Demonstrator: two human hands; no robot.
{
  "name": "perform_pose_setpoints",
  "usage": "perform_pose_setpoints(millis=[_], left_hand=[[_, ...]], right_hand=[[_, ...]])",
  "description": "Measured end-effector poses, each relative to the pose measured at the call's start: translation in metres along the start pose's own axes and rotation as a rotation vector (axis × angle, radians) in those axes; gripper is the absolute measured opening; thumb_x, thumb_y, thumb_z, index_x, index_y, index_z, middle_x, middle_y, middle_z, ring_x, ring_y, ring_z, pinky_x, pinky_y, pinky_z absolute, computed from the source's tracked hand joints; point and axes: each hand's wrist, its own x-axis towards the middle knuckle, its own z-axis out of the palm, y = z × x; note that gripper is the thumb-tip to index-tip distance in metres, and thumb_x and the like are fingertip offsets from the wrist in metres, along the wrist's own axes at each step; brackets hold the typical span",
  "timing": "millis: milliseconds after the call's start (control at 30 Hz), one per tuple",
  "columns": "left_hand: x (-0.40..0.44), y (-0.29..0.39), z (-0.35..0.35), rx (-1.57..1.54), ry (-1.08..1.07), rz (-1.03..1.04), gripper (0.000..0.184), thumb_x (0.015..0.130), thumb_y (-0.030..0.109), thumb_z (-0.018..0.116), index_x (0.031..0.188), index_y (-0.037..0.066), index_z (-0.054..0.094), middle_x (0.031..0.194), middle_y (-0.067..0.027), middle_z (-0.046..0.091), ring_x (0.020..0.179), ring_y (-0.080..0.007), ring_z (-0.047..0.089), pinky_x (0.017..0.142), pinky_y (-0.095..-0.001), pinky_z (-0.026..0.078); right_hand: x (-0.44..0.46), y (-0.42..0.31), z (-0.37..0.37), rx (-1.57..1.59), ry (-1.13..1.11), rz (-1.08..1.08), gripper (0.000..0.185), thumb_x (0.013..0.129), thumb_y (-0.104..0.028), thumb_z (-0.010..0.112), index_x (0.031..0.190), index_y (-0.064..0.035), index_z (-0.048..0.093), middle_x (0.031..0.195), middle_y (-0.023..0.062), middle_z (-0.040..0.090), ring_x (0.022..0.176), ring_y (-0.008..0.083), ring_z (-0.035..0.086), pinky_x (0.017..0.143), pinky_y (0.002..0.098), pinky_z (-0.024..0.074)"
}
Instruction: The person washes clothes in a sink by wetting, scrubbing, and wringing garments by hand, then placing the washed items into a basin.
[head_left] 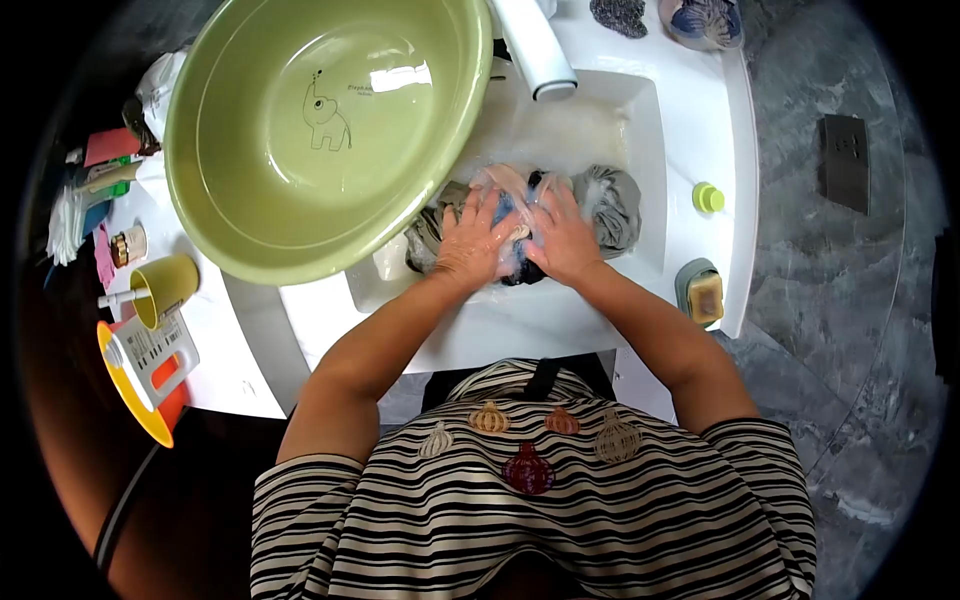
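Observation:
Wet clothes lie bunched in the white sink [648,150], which holds cloudy water. My left hand [473,240] presses on the pile with its fingers spread, beside a dark olive cloth [427,236] at the left. On the right side of the pile, my right hand [565,235] rests with its fingers apart, next to a grey cloth [610,208]. Pink, blue and black fabric shows between my hands, partly under suds. The fingertips are partly hidden by water and cloth.
A large green basin [330,215] overhangs the sink's left side. The white faucet [535,50] reaches in from above. At right are a lime cap [708,197] and a soap dish [700,292]. A yellow cup [165,290] and white bottle [155,355] stand left.

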Motion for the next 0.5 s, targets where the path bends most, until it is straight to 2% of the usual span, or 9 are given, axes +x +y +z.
perform_pose_setpoints(millis=[67, 133, 200, 267, 300, 333, 400, 433, 500], left_hand=[[0.019, -0.005, 0.003, -0.040, 0.062, -0.023, 0.074, 0.060, 0.047, 0.075, 0.125, 0.023, 0.051, 0.139, -0.0155, 0.035, 0.130, -0.0345, 0.031, 0.095, -0.0605, 0.031], [0.034, -0.015, 0.008, -0.035, 0.130, -0.003, 0.073, 0.058, 0.044, 0.075, 0.122, 0.017, 0.052, 0.128, -0.0147, 0.045, 0.119, -0.0341, 0.040, 0.095, -0.0537, 0.035], [0.056, -0.028, 0.011, -0.028, 0.086, -0.068, 0.065, 0.053, 0.040, 0.075, 0.112, 0.020, 0.055, 0.118, -0.0068, 0.052, 0.110, -0.0260, 0.049, 0.079, -0.0463, 0.042], [0.078, -0.039, 0.011, -0.068, 0.114, -0.079, 0.059, 0.057, 0.038, 0.073, 0.109, 0.019, 0.055, 0.110, -0.0092, 0.055, 0.104, -0.0282, 0.052, 0.077, -0.0462, 0.043], [0.087, -0.043, 0.012, -0.108, 0.138, -0.094, 0.053, 0.060, 0.036, 0.071, 0.107, 0.017, 0.056, 0.103, -0.0117, 0.058, 0.097, -0.0303, 0.056, 0.076, -0.0461, 0.045], [0.094, -0.043, 0.008, -0.149, 0.162, -0.107, 0.047, 0.064, 0.035, 0.069, 0.104, 0.015, 0.056, 0.096, -0.0141, 0.062, 0.090, -0.0325, 0.060, 0.074, -0.0460, 0.046], [0.106, -0.044, -0.001, -0.293, 0.251, -0.100, 0.039, 0.069, 0.030, 0.065, 0.101, 0.010, 0.056, 0.089, -0.0182, 0.063, 0.087, -0.0376, 0.061, 0.074, -0.0465, 0.047], [0.111, -0.048, -0.002, -0.354, 0.199, -0.210, 0.036, 0.071, 0.029, 0.063, 0.101, 0.009, 0.057, 0.092, -0.0182, 0.063, 0.090, -0.0378, 0.060, 0.075, -0.0466, 0.047], [0.122, -0.050, -0.011, -0.499, 0.133, -0.389, 0.031, 0.076, 0.025, 0.060, 0.102, 0.008, 0.057, 0.099, -0.0182, 0.063, 0.095, -0.0381, 0.059, 0.077, -0.0468, 0.047]], right_hand=[[0.016, 0.005, 0.002, -0.269, 0.036, 0.016, 0.053, 0.072, -0.034, 0.068, 0.119, -0.0147, 0.055, 0.131, 0.0102, 0.039, 0.130, 0.0341, 0.030, 0.089, 0.0494, 0.0416], [0.031, 0.012, 0.004, -0.227, 0.018, 0.066, 0.051, 0.071, -0.033, 0.067, 0.117, -0.0168, 0.056, 0.128, 0.0086, 0.042, 0.125, 0.0327, 0.034, 0.087, 0.0484, 0.0419], [0.049, 0.023, 0.009, -0.193, 0.007, 0.117, 0.049, 0.070, -0.033, 0.066, 0.116, -0.0189, 0.057, 0.124, 0.0070, 0.044, 0.120, 0.0313, 0.039, 0.085, 0.0474, 0.0422], [0.068, 0.038, 0.016, -0.148, 0.173, 0.020, 0.048, 0.069, -0.033, 0.066, 0.115, -0.0218, 0.057, 0.117, 0.0039, 0.048, 0.109, 0.0297, 0.044, 0.081, 0.0465, 0.0428], [0.073, 0.045, 0.019, -0.151, 0.269, -0.017, 0.045, 0.071, -0.033, 0.065, 0.115, -0.0211, 0.058, 0.104, 0.0088, 0.055, 0.097, 0.0307, 0.052, 0.079, 0.0470, 0.0434], [0.079, 0.048, 0.021, -0.157, 0.269, -0.013, 0.045, 0.071, -0.033, 0.065, 0.115, -0.0211, 0.058, 0.104, 0.0088, 0.055, 0.097, 0.0307, 0.052, 0.079, 0.0470, 0.0434], [0.093, 0.055, 0.024, -0.075, 0.067, 0.219, 0.040, 0.079, -0.038, 0.059, 0.115, -0.0199, 0.058, 0.093, 0.0155, 0.059, 0.089, 0.0344, 0.056, 0.081, 0.0485, 0.0430], [0.100, 0.058, 0.024, 0.044, 0.009, 0.323, 0.047, 0.087, -0.048, 0.049, 0.118, -0.0143, 0.057, 0.094, 0.0223, 0.062, 0.088, 0.0369, 0.061, 0.081, 0.0500, 0.0446], [0.133, 0.097, 0.054, 0.482, -0.005, 0.370, 0.061, 0.089, -0.057, 0.040, 0.121, -0.0069, 0.055, 0.107, 0.0258, 0.060, 0.095, 0.0374, 0.061, 0.081, 0.0488, 0.0471]])
